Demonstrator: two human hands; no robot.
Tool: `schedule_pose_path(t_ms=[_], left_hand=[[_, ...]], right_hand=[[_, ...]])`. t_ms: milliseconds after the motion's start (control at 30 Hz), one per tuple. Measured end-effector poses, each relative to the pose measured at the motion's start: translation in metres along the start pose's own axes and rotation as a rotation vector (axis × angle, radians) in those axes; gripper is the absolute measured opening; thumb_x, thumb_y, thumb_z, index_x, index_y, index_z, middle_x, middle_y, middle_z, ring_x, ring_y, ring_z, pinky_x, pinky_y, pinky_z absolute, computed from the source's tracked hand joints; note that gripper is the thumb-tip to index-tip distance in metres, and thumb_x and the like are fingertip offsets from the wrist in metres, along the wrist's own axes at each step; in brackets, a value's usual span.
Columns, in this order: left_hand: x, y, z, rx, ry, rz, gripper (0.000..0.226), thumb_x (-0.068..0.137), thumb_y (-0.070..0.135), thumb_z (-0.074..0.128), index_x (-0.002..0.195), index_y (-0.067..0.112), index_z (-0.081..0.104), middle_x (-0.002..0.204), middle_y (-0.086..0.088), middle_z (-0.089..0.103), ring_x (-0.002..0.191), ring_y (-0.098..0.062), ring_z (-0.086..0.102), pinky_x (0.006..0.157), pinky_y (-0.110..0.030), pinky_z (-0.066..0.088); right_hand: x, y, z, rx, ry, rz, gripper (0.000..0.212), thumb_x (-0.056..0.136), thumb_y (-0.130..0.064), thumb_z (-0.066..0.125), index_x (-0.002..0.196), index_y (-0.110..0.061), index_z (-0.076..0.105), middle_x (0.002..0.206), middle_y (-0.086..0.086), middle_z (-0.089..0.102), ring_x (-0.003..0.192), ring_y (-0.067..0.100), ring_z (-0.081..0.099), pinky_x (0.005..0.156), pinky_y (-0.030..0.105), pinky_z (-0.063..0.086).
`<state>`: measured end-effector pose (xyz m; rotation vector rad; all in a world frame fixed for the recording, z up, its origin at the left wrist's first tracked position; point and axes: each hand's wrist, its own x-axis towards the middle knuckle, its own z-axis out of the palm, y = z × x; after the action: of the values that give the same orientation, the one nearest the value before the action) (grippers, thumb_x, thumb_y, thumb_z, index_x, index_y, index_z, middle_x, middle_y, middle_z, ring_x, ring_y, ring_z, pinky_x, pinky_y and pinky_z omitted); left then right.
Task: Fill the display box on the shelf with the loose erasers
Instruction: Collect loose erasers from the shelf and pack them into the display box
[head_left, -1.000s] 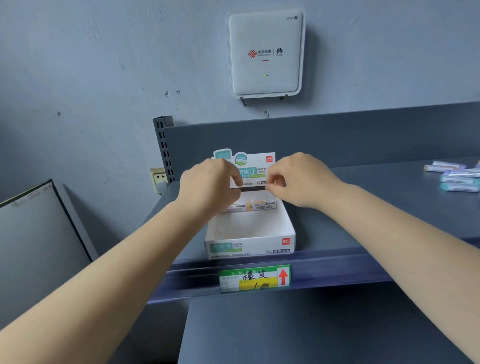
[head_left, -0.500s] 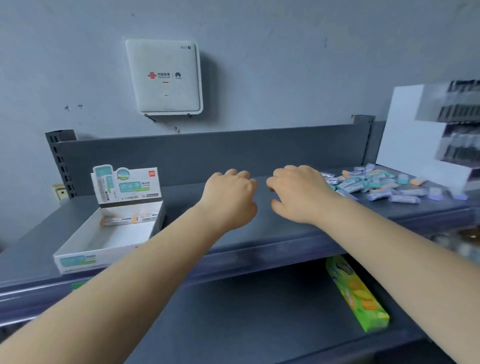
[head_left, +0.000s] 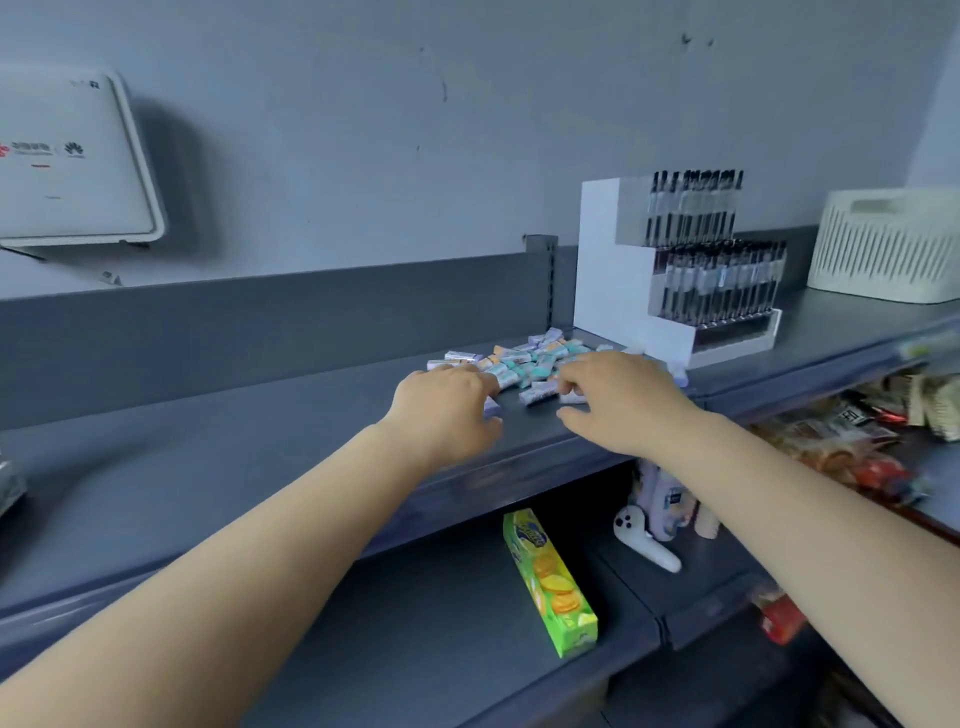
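Since half a second ago the view has swung right: the display box has gone out of sight to the left, and both hands have travelled from mid-shelf to the eraser pile.

Largest first. Grey wall, with a white router (head_left: 67, 156) mounted at left. Grey shelf (head_left: 260, 441) running full width, a lower shelf beneath it. White pen rack (head_left: 675, 270) stands at the back, right of the pile; a white basket (head_left: 883, 244) beyond that. Below: green biscuit box (head_left: 550, 582), a white controller (head_left: 644, 540), packets of snacks at far right, blurred.

Both forearms reach in from the bottom of the view. Left hand (head_left: 447, 410) is palm down at the near left edge of the pile, fingers curled over an eraser or two; whether they actually grip one I cannot tell, as the knuckles hide the tips. Right hand (head_left: 618, 400) is palm down at the near right edge, fingers loosely bent, fingertips touching a purple-wrapped eraser, thumb apart below; not yet a firm pinch.

Loose erasers (head_left: 524, 361): a scattered heap of small wrapped blocks, teal, purple and orange, lying on the shelf just in front of the pen rack.

Step in hand, by my reading: gathering a fresh handful. Box looks far from full. Next move calls for closing on several erasers at once, then carrying them back left and laying them flat, aligned in rows.
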<state>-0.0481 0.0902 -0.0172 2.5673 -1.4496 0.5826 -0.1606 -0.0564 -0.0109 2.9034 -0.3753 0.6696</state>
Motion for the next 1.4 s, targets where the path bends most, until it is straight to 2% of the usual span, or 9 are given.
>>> schedule_pose_path(t_ms=[233, 400, 567, 700, 833, 1000, 1167, 1300, 1400], left_hand=[[0.054, 0.006, 0.013, -0.038, -0.130, -0.047, 0.036, 0.087, 0.033, 0.050, 0.122, 0.026, 0.052, 0.121, 0.004, 0.058, 0.110, -0.022, 0.054, 0.080, -0.031, 0.044], [0.089, -0.010, 0.026, 0.016, -0.185, -0.115, 0.034, 0.084, 0.036, 0.052, 0.117, 0.029, 0.055, 0.112, 0.008, 0.061, 0.099, -0.020, 0.057, 0.070, -0.027, 0.041], [0.109, -0.018, 0.040, 0.003, -0.223, -0.143, 0.027, 0.082, 0.046, 0.054, 0.103, 0.029, 0.060, 0.107, 0.009, 0.062, 0.094, -0.018, 0.057, 0.071, -0.027, 0.042], [0.118, -0.016, 0.046, -0.006, -0.229, -0.144, 0.019, 0.080, 0.042, 0.059, 0.092, 0.028, 0.061, 0.101, 0.007, 0.062, 0.090, -0.018, 0.057, 0.067, -0.025, 0.041], [0.123, -0.015, 0.049, -0.054, -0.259, -0.184, 0.018, 0.078, 0.036, 0.063, 0.091, 0.025, 0.061, 0.097, 0.005, 0.063, 0.089, -0.020, 0.058, 0.065, -0.027, 0.041], [0.128, -0.010, 0.048, -0.160, -0.320, -0.214, 0.028, 0.075, 0.028, 0.070, 0.099, 0.014, 0.067, 0.095, -0.001, 0.066, 0.084, -0.022, 0.059, 0.076, -0.034, 0.051], [0.130, 0.000, 0.050, -0.229, -0.284, -0.282, 0.028, 0.072, 0.025, 0.073, 0.095, 0.011, 0.065, 0.078, 0.003, 0.057, 0.075, -0.019, 0.052, 0.062, -0.027, 0.041], [0.129, 0.003, 0.047, -0.321, -0.197, -0.336, 0.029, 0.069, 0.025, 0.078, 0.086, 0.013, 0.058, 0.072, 0.008, 0.053, 0.070, -0.017, 0.051, 0.060, -0.026, 0.041], [0.122, 0.008, 0.037, -0.398, -0.051, -0.401, 0.033, 0.068, 0.026, 0.080, 0.079, 0.019, 0.050, 0.069, 0.010, 0.052, 0.059, -0.007, 0.047, 0.050, -0.012, 0.035]], right_hand=[[0.022, 0.049, 0.015, 0.138, -0.046, 0.082, 0.020, 0.086, -0.036, 0.055, 0.101, -0.024, 0.061, 0.106, -0.004, 0.062, 0.098, 0.020, 0.054, 0.075, 0.030, 0.042], [0.062, 0.063, 0.034, 0.301, -0.095, 0.130, 0.018, 0.080, -0.031, 0.063, 0.093, -0.018, 0.063, 0.094, -0.002, 0.066, 0.073, 0.016, 0.059, 0.076, 0.032, 0.048], [0.100, 0.071, 0.062, 0.355, -0.051, 0.191, 0.025, 0.078, -0.031, 0.062, 0.079, -0.006, 0.067, 0.078, 0.004, 0.069, 0.083, 0.023, 0.063, 0.070, 0.033, 0.050], [0.122, 0.072, 0.079, 0.325, -0.111, 0.234, 0.052, 0.074, -0.048, 0.064, 0.049, -0.010, 0.040, 0.050, 0.003, 0.043, 0.053, 0.022, 0.045, 0.048, 0.028, 0.033], [0.130, 0.072, 0.083, 0.306, -0.198, 0.269, 0.050, 0.072, -0.056, 0.062, 0.058, -0.013, 0.041, 0.058, 0.000, 0.043, 0.057, 0.017, 0.045, 0.047, 0.026, 0.030], [0.137, 0.077, 0.074, 0.337, -0.344, 0.297, 0.042, 0.071, -0.035, 0.069, 0.055, -0.013, 0.037, 0.054, 0.000, 0.039, 0.049, 0.014, 0.037, 0.045, 0.024, 0.027], [0.137, 0.089, 0.074, 0.432, -0.319, 0.245, 0.043, 0.072, -0.017, 0.065, 0.049, -0.013, 0.028, 0.049, 0.003, 0.026, 0.046, 0.019, 0.025, 0.044, 0.024, 0.018], [0.132, 0.099, 0.067, 0.634, -0.224, 0.140, 0.020, 0.081, -0.019, 0.063, 0.078, 0.000, 0.069, 0.074, 0.011, 0.062, 0.073, 0.025, 0.057, 0.059, 0.026, 0.039], [0.127, 0.100, 0.063, 0.827, -0.153, 0.082, 0.014, 0.082, -0.022, 0.064, 0.087, -0.010, 0.067, 0.083, 0.001, 0.066, 0.085, 0.018, 0.061, 0.067, 0.024, 0.044]])
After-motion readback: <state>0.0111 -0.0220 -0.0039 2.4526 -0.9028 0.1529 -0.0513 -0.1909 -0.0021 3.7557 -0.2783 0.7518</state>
